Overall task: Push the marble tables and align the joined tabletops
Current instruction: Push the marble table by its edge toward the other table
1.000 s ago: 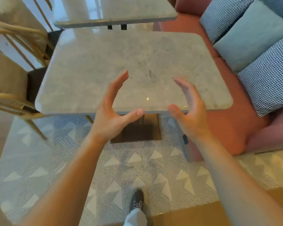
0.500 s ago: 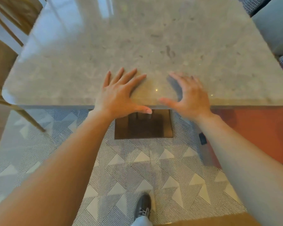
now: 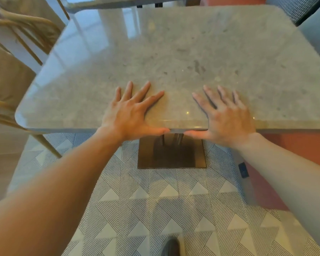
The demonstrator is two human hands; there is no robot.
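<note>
A grey marble table (image 3: 183, 52) with rounded corners fills the middle of the head view, on a square brass base (image 3: 171, 154). My left hand (image 3: 133, 113) lies flat on its near edge, fingers spread, thumb hooked along the rim. My right hand (image 3: 224, 115) lies flat beside it in the same way, thumb on the rim. A second marble table (image 3: 107, 1) shows at the top left, beyond the first; a narrow gap with dark legs separates their edges.
Bentwood chairs (image 3: 20, 34) stand close along the left side. An orange bench seat (image 3: 294, 143) with checked and blue cushions (image 3: 316, 28) runs along the right. A patterned rug (image 3: 155, 204) covers the floor, with my shoe (image 3: 171, 247) at the bottom.
Both hands came down from hovering above the near edge and now lie flat on the marble with fingers spread. The view drew closer to the table.
</note>
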